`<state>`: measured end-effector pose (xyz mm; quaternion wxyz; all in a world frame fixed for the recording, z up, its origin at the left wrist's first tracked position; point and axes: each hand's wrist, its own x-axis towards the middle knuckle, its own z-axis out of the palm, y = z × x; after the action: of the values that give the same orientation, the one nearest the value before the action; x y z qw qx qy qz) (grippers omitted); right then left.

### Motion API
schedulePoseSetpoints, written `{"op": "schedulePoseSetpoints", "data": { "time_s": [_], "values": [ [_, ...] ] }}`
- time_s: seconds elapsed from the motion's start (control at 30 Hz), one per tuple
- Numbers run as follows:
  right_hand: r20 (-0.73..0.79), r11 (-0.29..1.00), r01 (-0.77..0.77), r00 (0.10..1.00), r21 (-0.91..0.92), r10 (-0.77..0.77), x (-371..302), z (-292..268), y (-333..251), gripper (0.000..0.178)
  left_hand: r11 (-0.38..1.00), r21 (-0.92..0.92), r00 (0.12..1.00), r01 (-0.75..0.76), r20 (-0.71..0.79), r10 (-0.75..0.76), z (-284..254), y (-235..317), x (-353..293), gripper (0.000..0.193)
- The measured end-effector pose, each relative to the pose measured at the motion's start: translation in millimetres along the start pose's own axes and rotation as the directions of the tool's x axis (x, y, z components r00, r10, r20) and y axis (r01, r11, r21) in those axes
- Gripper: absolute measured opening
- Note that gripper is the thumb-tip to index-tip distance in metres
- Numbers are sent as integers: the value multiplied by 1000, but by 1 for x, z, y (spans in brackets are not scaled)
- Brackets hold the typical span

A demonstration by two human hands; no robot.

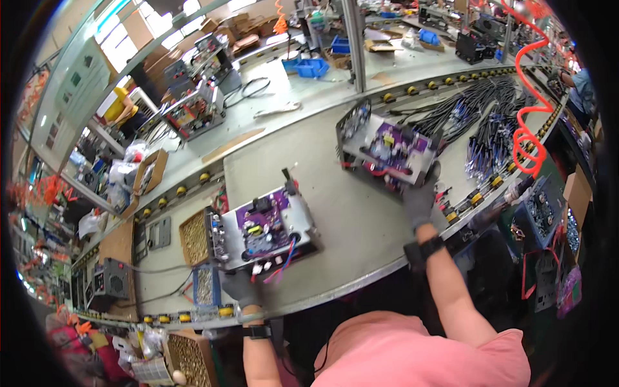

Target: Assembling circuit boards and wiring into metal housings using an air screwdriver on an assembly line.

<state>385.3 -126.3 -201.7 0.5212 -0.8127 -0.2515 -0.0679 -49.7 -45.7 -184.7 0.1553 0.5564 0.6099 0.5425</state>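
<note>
Two open metal chassis with purple circuit boards are on the grey worktop. My left hand (241, 287), in a dark glove, is closed at the near left corner of the left chassis (302, 222); its fingertips are partly hidden. Red and blue wires (287, 253) hang from that chassis's near side. Farther right, the other chassis (382, 151) sits tilted at an angle. My gloved right hand (422, 201) grips its near right edge, with some fingers out of sight behind the metal.
Bundles of black cables (480, 113) lie right of the chassis. A coiled orange hose (530, 138) hangs there. Yellow-and-black rollers (476, 197) line the curved edge. At left are a tray of brass-coloured small parts (194, 238) and a blue tray (205, 285). Other people work farther off.
</note>
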Motion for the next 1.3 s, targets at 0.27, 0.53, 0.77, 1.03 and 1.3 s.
{"op": "schedulePoseSetpoints", "data": {
  "time_s": [0.27, 0.53, 0.77, 1.03, 1.3],
  "values": [
    [146, 977, -189, 974, 103, 173, -13, -33, -15, 95, 933, 203, 950, 296, -163, -266, -26, -2, -36, 41],
    [410, 991, 69, 906, 115, -110, 22, -40, 21, 58, 872, 342, 936, 350, -110, -333, -33, 22, -56, 63],
    [473, 909, -95, 873, 405, -119, 30, -97, 2, 63, 981, -108, 985, 163, -46, -169, -48, 1, -94, 43],
    [848, 945, 86, 422, 316, -322, -37, -200, -62, 35, 982, -72, 946, 176, 288, -148, -73, 61, -114, 55],
    [946, 493, 836, -87, 240, -312, -85, -57, -58, 35, 851, -274, 874, 447, 338, -350, -13, 60, -73, 37]
  ]
}}
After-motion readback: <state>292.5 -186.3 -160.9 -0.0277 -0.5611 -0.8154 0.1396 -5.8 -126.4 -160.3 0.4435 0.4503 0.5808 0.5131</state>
